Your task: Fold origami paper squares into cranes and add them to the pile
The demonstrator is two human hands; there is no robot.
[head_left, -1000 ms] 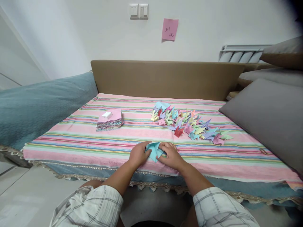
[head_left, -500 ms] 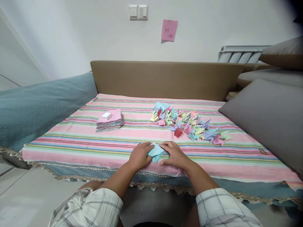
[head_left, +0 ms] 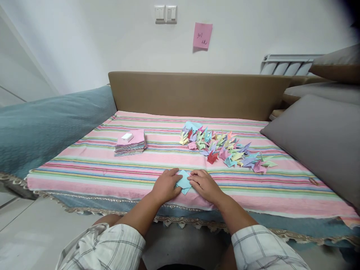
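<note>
A light-blue folded paper [head_left: 184, 180] lies on the striped cloth near the front edge of the seat, one corner pointing toward me. My left hand [head_left: 168, 186] grips its left side, thumb at the lower edge and fingers along the upper left. From the other side, my right hand [head_left: 205, 185] has its fingers closed together on the paper's right corner, the fingertips pressing it. Parts of both side corners are covered by my fingers. Beyond the hands, a cluster of folded paper cranes [head_left: 222, 148] in many colours spreads to the right.
A stack of square paper [head_left: 131, 144] with a small white block [head_left: 127, 137] on top sits at left. A flat blue paper piece [head_left: 193, 125] lies behind the cranes. Grey cushions [head_left: 315, 135] rise at right, near a small brown ring [head_left: 313, 181]. A brown backrest [head_left: 197, 93] bounds the rear.
My right hand has moved left onto the paper; its thumb and fingers, spread apart before, are now together. The paper's upper layer lies flatter and more diamond-shaped. My left hand stays nearly in place.
</note>
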